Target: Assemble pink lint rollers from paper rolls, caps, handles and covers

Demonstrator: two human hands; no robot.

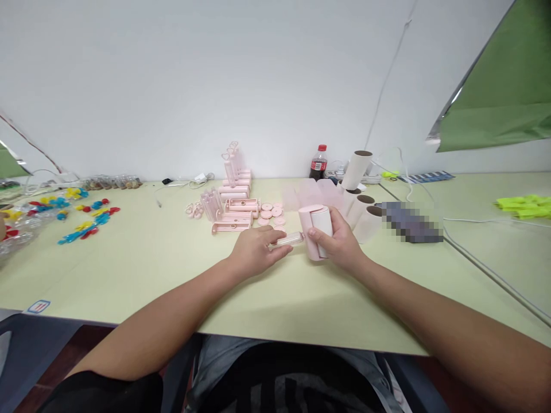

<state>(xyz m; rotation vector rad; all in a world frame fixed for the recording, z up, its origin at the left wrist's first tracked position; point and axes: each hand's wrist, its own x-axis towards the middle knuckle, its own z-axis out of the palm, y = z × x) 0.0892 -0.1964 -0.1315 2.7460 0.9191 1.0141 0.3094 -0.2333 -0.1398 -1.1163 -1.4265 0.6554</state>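
Note:
My right hand (345, 240) is wrapped round a lint roller (321, 223), a white sticky roll set upright in a pale pink case. With thumb and fingers, my left hand (253, 251) grips a transparent pinkish handle (290, 239). This handle lies level, its far end touching or very close to the left side of the case; I cannot tell if they are joined. Just beyond my left hand lie pink case frames (235, 221), several round pink caps (267, 214) and a group of upright transparent handles (210, 203).
Finished-looking rollers with heart-topped handles (232, 166) stand by the wall. White paper rolls (358, 171), translucent pink covers (316, 192) and a cola bottle (319, 163) are behind my right hand. A blurred dark object (411, 222) and cables lie right; colourful toy pieces (88, 226) left.

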